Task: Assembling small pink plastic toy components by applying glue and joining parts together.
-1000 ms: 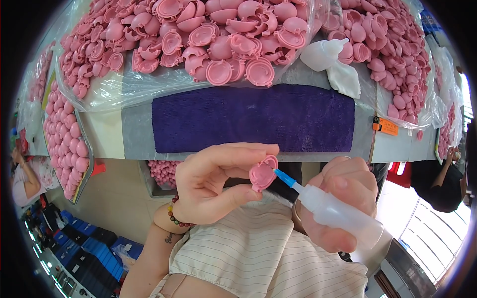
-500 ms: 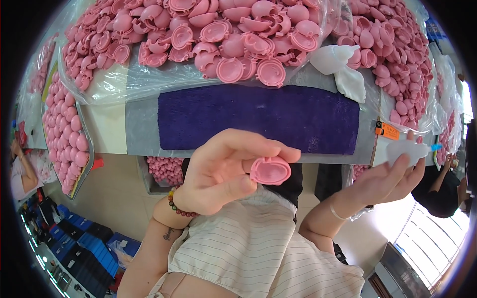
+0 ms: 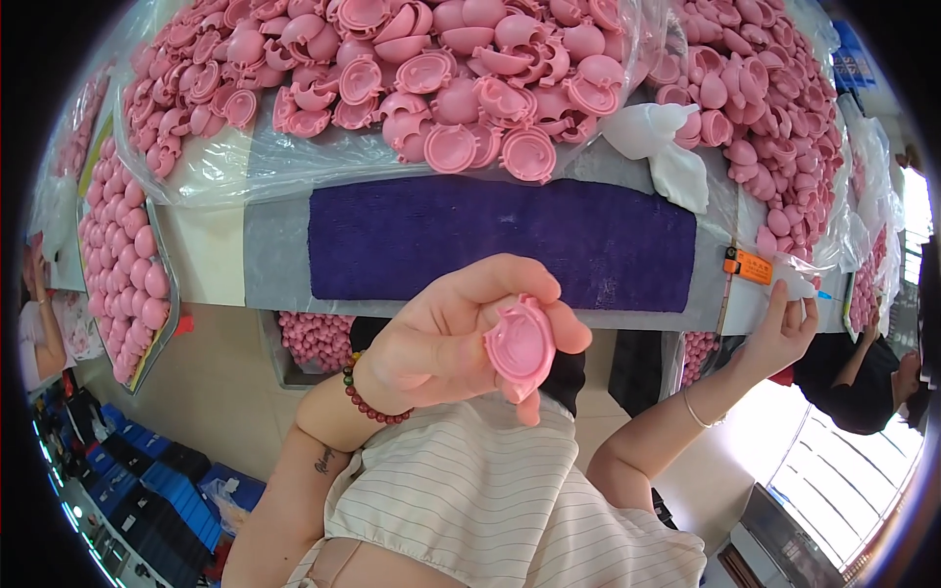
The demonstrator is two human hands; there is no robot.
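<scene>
My left hand is closed around a pink plastic shell half, held above my lap with its hollow, rimmed side showing. Over at the right table edge, my right hand has its fingers stretched and apart. Its fingertips reach a white squeeze bottle with a blue tip, which seems to lie on the table; whether they still touch it is hard to tell. Close by lies an orange-and-black tool, too small to identify.
Beyond the purple mat are heaped pink shell pieces on clear plastic sheeting. Another white bottle lies with a white cloth. At left stands a tray of pink balls; a bin of small pink pieces sits below the table.
My right hand has carried the white squeeze bottle to the table's right edge and its fingers have loosened. My left hand has turned the pink shell half more upright.
</scene>
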